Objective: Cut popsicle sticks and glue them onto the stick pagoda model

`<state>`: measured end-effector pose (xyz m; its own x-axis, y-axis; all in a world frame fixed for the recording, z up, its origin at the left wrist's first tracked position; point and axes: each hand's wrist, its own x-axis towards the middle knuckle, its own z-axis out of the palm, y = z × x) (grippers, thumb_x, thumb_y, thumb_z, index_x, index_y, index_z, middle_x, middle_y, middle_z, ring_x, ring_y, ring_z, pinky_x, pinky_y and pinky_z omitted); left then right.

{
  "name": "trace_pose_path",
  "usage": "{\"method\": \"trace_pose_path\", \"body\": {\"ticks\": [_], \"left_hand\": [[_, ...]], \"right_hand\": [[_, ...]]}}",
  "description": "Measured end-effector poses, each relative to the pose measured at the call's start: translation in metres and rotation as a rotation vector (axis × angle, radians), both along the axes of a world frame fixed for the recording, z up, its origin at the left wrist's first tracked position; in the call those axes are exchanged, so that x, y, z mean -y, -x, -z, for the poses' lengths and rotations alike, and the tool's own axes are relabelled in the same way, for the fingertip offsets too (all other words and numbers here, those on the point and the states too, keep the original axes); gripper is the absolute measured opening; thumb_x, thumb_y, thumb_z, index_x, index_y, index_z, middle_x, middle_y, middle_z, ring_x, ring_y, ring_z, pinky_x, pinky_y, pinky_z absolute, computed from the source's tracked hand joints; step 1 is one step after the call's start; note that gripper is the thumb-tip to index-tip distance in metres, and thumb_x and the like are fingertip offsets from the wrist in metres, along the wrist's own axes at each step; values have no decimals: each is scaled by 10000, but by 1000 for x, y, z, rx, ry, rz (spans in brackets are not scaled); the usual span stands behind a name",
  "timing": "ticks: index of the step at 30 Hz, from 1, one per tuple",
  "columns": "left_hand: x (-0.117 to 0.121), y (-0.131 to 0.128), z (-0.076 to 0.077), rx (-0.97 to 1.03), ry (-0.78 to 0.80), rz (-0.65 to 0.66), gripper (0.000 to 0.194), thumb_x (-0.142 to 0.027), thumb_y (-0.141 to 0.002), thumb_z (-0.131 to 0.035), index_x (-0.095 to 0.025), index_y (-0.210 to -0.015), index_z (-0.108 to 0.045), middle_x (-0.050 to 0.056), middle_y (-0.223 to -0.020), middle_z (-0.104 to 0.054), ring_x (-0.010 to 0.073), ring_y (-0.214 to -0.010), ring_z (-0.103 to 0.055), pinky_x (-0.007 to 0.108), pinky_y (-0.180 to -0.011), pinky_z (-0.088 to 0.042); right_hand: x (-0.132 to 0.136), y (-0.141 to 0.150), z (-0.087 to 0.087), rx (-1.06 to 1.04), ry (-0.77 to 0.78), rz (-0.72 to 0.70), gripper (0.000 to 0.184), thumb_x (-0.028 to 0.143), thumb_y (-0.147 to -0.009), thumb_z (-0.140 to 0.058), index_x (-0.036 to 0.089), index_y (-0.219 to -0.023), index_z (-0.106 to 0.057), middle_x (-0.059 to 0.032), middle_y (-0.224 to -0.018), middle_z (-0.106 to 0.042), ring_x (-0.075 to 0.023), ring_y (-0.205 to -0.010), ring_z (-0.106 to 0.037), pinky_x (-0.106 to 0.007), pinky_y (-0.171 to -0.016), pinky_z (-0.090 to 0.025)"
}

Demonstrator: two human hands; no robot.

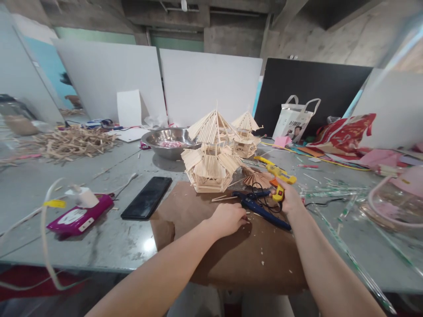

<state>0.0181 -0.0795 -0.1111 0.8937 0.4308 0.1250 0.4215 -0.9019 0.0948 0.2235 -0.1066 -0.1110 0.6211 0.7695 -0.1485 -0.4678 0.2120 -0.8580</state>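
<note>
My right hand (289, 198) is wrapped round the handle of a yellow glue gun (280, 172) with an orange trigger. My left hand (229, 219) rests low over a brown board (238, 255), its fingers pinched together; what they hold is too small to make out. Small pale stick pieces lie by those fingertips. Between the hands are blue-handled pliers (262, 213), with a black cable across them. Just beyond stands a pavilion model (213, 154) of thin wooden sticks with a pointed roof. A second stick model (246, 136) is partly hidden behind it.
A black phone (147, 198) and a purple power strip (82, 215) with a white cable lie to the left. Farther back are a metal basin (168, 147) and a heap of wood pieces (79, 143). Clear strips (346, 259) and a clear container (396, 202) occupy the right.
</note>
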Motion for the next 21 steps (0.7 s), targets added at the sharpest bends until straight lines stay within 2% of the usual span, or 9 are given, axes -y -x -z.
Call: {"method": "trace_pose_path", "body": {"ticks": [6,9,11,15,19,21], "left_hand": [[2,0,1,-35,-36,-8,193,-290,-740,-418,-179,-796,-566,47,-814,-569,167,-692,-560,251,-576,-414],[2,1,0,-23,-11,-11,190,-272,-753,-400,-166,-801,-550,57,-822,-566,164,-683,-558,256,-582,-413],[-1,3,-2,52,40,-39,184,-262,-761,-390,-165,-788,-544,52,-804,-569,152,-682,-551,251,-599,-405],[-17,15,-17,402,236,-169,212,-307,-762,-399,-164,-698,-541,20,-676,-570,123,-630,-516,228,-578,-379],[-41,39,-52,977,546,-404,199,-336,-714,-469,-156,-639,-502,-43,-447,-453,62,-397,-400,183,-410,-300],[-54,50,-72,1247,735,-440,212,-335,-703,-482,-158,-589,-459,-71,-373,-373,35,-302,-301,172,-336,-215]], "right_hand": [[-2,-2,3,-8,33,-19,258,280,-553,-645,174,-715,-475,80,-463,-474,-53,-301,-433,-155,-258,-358],[-1,-1,2,-24,41,-19,248,256,-558,-636,174,-737,-484,77,-478,-489,-57,-301,-436,-169,-268,-379],[0,-1,1,-30,41,-23,241,248,-563,-630,173,-742,-487,72,-491,-502,-58,-300,-436,-185,-285,-403],[2,0,0,-17,39,-25,242,260,-564,-638,165,-726,-487,65,-488,-508,-58,-301,-434,-201,-303,-427],[2,2,-1,-8,42,-28,239,292,-575,-640,164,-698,-480,68,-455,-486,-55,-302,-434,-169,-277,-392],[2,3,0,-8,41,-40,241,294,-575,-641,165,-701,-481,64,-471,-501,-51,-304,-433,-167,-278,-392]]}}
